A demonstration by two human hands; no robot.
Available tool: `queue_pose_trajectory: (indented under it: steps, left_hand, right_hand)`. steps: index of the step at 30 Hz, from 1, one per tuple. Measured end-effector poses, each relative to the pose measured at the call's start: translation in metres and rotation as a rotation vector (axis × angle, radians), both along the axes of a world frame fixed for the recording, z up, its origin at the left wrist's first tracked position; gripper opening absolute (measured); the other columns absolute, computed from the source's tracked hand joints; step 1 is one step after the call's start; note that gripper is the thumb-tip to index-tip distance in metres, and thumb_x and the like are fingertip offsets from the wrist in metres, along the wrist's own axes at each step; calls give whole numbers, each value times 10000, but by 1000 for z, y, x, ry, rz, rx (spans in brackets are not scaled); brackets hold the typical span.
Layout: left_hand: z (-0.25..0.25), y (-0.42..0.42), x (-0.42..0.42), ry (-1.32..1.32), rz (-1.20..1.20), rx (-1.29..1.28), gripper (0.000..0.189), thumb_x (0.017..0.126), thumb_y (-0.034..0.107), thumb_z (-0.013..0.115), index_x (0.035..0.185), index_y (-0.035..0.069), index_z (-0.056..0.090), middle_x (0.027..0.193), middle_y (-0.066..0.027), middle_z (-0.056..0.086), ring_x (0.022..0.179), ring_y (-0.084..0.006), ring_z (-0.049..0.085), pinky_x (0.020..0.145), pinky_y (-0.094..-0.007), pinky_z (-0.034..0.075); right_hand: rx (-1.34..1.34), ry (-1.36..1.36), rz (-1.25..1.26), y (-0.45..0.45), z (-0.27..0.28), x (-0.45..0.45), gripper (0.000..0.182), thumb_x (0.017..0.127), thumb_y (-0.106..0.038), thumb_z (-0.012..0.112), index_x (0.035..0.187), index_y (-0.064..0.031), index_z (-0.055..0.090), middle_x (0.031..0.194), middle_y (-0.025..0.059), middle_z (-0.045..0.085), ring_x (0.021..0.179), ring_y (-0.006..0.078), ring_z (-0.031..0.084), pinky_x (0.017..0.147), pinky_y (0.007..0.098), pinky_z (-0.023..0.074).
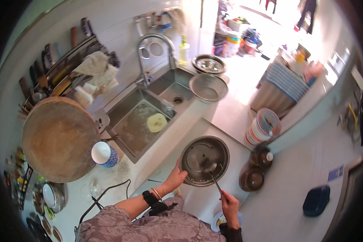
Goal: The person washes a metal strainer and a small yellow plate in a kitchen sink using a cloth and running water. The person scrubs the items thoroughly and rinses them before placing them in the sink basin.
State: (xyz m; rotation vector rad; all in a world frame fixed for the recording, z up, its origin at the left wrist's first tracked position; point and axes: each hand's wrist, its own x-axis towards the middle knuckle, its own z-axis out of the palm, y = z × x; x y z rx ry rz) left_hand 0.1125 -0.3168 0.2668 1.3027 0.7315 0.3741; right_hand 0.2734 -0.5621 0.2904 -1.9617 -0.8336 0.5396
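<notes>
My left hand (178, 178) grips the near left rim of a round metal basin (196, 154), which has dark liquid or a dark wet bottom with small bits in it. In my right hand (230, 203) is the dark handle of a metal ladle or large spoon (215, 181), its bowl end down inside the basin. Left of the basin is a double stainless steel sink (133, 133); a pale yellow-green dish or lid (157, 122) lies in its cloudy water.
A metal strainer (210, 87) and stacked metal bowls (209, 65) stand beyond the sink. At the left are a large round wooden board (60, 139), a blue-patterned cup (108, 155) and a knife rack (63, 57). Brown jars (254, 180) and a white bucket (255, 133) are on the right.
</notes>
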Motion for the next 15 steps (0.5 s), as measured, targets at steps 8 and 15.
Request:
queue_pose_trajectory:
  steps: [8, 15]
  left_hand:
    - [42, 116, -53, 94, 591, 460, 815, 839, -42, 430, 1547, 65, 40, 1456, -258, 355, 1150, -293, 545, 912, -336, 474]
    - [2, 203, -85, 568, 945, 591, 844, 854, -34, 471, 1549, 119, 17, 1380, -312, 363, 949, -461, 604, 790, -447, 528]
  right_hand:
    - [29, -71, 494, 225, 36, 7, 257, 919, -86, 583, 1165, -46, 645, 830, 160, 691, 740, 242, 692, 683, 329, 531]
    - [-82, -37, 788, 372, 10, -16, 311, 915, -90, 553, 1215, -48, 625, 812, 133, 700, 716, 193, 667, 667, 310, 514]
